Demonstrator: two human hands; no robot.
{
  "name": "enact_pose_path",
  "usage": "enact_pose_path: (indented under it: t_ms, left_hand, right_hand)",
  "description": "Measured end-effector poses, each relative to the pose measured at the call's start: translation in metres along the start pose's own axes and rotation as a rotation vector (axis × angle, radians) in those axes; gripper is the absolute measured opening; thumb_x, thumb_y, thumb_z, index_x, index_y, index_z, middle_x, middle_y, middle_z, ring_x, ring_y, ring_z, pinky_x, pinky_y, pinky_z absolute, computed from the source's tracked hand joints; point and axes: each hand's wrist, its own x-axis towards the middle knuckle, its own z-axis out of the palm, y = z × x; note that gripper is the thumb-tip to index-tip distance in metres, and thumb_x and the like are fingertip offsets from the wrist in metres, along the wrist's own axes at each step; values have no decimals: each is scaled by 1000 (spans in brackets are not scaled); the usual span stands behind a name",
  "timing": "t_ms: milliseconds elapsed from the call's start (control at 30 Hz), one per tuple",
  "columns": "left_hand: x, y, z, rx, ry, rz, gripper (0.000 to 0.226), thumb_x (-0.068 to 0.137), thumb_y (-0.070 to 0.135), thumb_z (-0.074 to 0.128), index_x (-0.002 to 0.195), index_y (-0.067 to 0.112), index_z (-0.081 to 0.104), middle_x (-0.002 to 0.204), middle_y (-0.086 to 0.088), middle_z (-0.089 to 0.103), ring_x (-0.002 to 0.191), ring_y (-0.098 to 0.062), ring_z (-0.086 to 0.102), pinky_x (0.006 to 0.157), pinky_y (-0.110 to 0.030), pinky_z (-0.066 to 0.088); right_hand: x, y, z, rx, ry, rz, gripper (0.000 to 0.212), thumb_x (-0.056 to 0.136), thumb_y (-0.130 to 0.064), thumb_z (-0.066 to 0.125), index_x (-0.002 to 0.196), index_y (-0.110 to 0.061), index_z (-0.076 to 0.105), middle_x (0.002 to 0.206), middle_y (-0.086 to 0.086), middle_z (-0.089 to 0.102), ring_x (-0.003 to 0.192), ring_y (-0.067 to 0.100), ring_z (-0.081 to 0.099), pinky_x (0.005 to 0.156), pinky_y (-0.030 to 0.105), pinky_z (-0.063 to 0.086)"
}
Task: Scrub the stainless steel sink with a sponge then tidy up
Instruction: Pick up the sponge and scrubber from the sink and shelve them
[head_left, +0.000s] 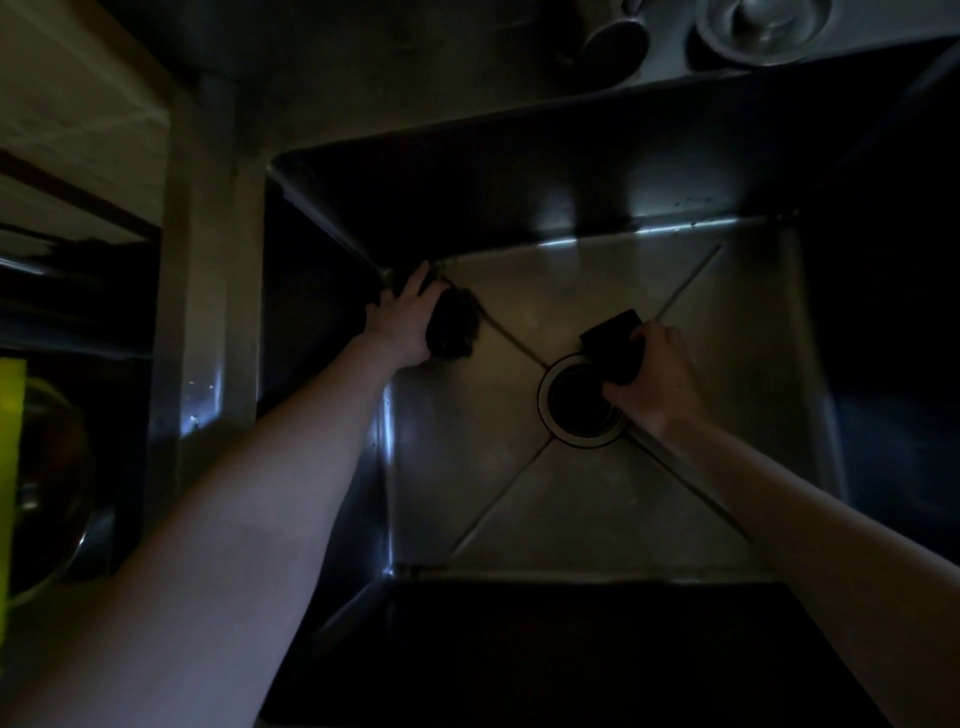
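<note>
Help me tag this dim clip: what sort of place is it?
Probably a kitchen: a deep stainless steel sink with a round drain, round metalware on the counter behind, left hand gripping a dark pad, right hand a dark sponge.

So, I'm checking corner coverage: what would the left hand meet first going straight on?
Probably the far-left corner of the sink, just beyond the left hand, which grips a dark scrubber. Depth is unclear in this dim view.
</note>
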Motion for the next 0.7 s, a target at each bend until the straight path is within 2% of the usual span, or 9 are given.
enact_pose_path:
  t_ms: [133, 200, 333, 567, 700]
  left_hand:
    - [-8, 7, 13, 56, 45, 28, 83, 69, 22, 70, 140, 28, 27, 146, -3, 26, 122, -47, 38, 95, -58, 36]
    - [-11, 10, 20, 86, 77, 28, 79, 68, 26, 71, 137, 24, 30, 138, -7, 33, 116, -45, 43, 92, -53, 39]
    - [-16, 11, 32, 60, 70, -7, 83, 67, 31, 75, 136, 20, 30, 137, -9, 34, 116, -44, 44, 91, -50, 38]
    - [-47, 9, 14, -20, 108, -62, 78, 66, 31, 75, 131, 20, 33, 132, -8, 39, 113, -41, 45, 90, -49, 37]
    - [-78, 13, -8, -64, 159, -79, 74, 67, 31, 75, 129, 22, 35, 131, -7, 41, 112, -42, 47, 89, -50, 38]
  right_hand:
    - [-5, 3, -1, 8, -19, -5, 61, 61, -18, 79, 113, -12, 48, 118, 12, 49, 110, 30, 48, 79, 28, 37]
    - [-7, 5, -2, 8, -24, -15, 60, 61, -17, 79, 113, -12, 48, 118, 12, 50, 110, 30, 48, 77, 27, 36]
    - [-11, 7, -5, -1, -20, -28, 61, 60, -20, 79, 112, -15, 48, 118, 8, 50, 109, 27, 48, 76, 25, 33]
    - [-17, -1, -25, 27, -31, -33, 62, 61, -16, 80, 114, -14, 48, 118, 8, 49, 105, 25, 48, 77, 27, 37]
    - [-26, -18, -51, 20, -97, -58, 68, 66, -17, 79, 123, -17, 42, 126, 7, 45, 113, 25, 45, 86, 31, 41]
